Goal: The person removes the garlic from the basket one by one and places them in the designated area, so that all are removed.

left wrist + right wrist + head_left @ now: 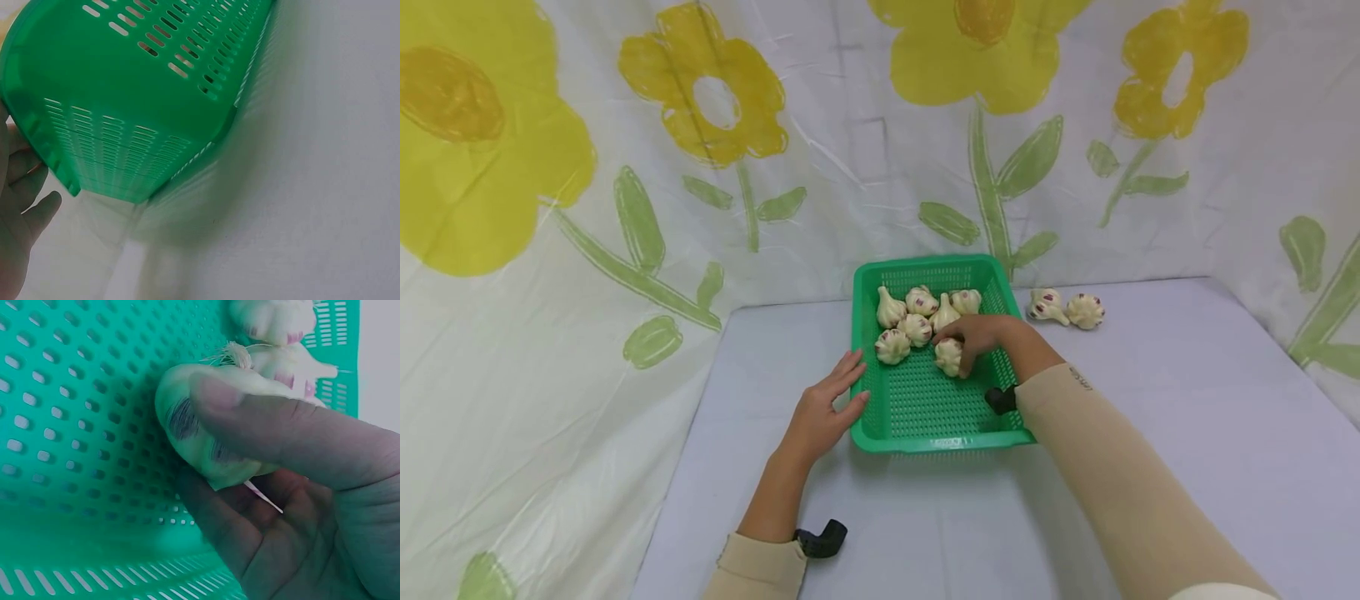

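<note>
My right hand (976,337) grips a garlic bulb (949,357) inside the green plastic basket (940,444). In the right wrist view the thumb lies over the held bulb (206,425) and the fingers curl beneath it. Several more garlic bulbs (917,329) sit close together in the far half of the basket, just beyond the held one. Against the basket's left rim rests my left hand (820,414), its fingers extended. The left wrist view shows those fingers (25,178) at the rim, beside the slotted basket wall (112,150).
Two garlic bulbs (1065,308) lie on the white table (1157,400) behind and to the right of the basket. A flower-printed curtain (850,150) hangs along the table's back edge. Each wrist carries a small black camera mount (822,540).
</note>
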### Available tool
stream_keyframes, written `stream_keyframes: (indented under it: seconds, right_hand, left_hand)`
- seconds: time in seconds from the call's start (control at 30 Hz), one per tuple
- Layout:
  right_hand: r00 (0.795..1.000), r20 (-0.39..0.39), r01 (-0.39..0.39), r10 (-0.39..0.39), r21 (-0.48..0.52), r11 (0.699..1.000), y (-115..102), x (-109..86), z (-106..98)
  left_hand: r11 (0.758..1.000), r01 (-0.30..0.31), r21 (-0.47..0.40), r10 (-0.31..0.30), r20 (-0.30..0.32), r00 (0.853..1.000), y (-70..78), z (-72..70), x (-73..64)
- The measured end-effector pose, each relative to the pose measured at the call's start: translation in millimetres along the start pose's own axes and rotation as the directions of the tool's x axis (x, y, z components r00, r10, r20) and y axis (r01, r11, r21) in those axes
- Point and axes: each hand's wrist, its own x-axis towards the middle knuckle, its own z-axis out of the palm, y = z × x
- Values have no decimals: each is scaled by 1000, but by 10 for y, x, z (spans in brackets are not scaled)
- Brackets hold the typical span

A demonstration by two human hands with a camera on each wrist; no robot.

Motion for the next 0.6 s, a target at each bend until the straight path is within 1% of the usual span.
stream_keyframes:
  seconds: [0.17, 0.37, 0.47, 0.6]
  right_hand:
    - [1000, -18, -7, 7, 1, 1000, -15, -7, 9]
    - [998, -46, -30, 33, 47, 998, -13, -20, 22]
    - [998, -48, -28, 31, 61, 998, -9, -17, 20]
    - [998, -49, -24, 26, 55, 998, -3, -4, 20]
  left_hand:
    - [1000, 4, 1, -4, -4, 1000, -10, 6, 3]
    - [1000, 14, 3, -14, 1, 1000, -5, 4, 6]
    - [1000, 14, 3, -14, 0, 1000, 1, 1, 6]
    - [1000, 11, -5, -11, -1, 1000, 3, 5, 7]
